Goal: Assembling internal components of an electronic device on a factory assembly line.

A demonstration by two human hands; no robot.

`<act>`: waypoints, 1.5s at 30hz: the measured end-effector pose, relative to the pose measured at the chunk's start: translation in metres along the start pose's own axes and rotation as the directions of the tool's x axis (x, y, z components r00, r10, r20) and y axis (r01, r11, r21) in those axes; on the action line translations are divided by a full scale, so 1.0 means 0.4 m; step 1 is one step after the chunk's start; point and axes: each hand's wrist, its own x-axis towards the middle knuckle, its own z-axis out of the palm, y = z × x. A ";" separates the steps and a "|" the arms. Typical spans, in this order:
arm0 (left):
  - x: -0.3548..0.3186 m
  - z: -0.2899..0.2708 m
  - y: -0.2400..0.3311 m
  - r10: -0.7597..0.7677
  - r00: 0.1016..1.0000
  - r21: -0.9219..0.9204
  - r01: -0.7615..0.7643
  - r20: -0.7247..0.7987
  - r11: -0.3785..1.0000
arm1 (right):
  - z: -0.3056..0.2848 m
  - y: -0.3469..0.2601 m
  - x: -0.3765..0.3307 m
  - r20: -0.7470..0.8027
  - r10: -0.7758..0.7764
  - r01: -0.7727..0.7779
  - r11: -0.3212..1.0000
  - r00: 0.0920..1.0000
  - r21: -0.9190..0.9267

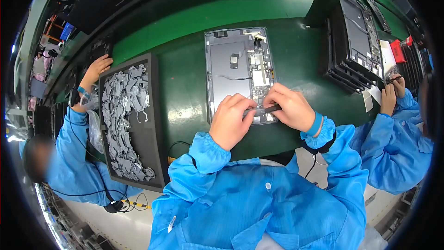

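An opened grey tablet-like device (224,90) lies on the green bench before me, its inside facing up. Along its right side runs a circuit board (259,67) with pale shield plates. My left hand (232,118) is closed over the device's lower part, thumb and fingers pinched together; what lies between them is too small to make out. Close beside it, my right hand (290,107) pinches a short black bar-shaped piece (272,109) at the lower end of the board. A small dark rectangular part (234,60) rests inside the casing.
On the left stands a black tray (155,111) heaped with small grey parts (122,111). Stacked dark trays holding similar devices (358,32) stand at the right, by a dark post (326,0). Co-workers in blue sleeves work at both sides; one hand (98,67) is beyond the tray.
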 end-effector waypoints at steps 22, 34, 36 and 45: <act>-0.058 0.044 0.054 0.075 0.995 0.339 -0.047 -0.071 0.940 | 0.008 -0.002 0.008 -0.064 0.095 -0.087 0.990 0.993 0.111; -0.043 0.064 0.075 0.089 0.993 0.556 -0.031 -0.077 0.831 | -0.020 -0.006 0.001 -0.137 0.257 -0.213 0.939 0.957 0.268; -0.030 0.061 0.056 0.215 0.970 0.508 -0.130 -0.112 0.852 | -0.023 -0.011 -0.015 -0.215 0.258 -0.208 0.951 0.942 0.230; 0.011 0.033 0.017 0.225 0.971 0.429 -0.238 0.082 0.871 | -0.001 0.030 -0.069 -0.302 0.369 -0.278 0.911 0.879 0.304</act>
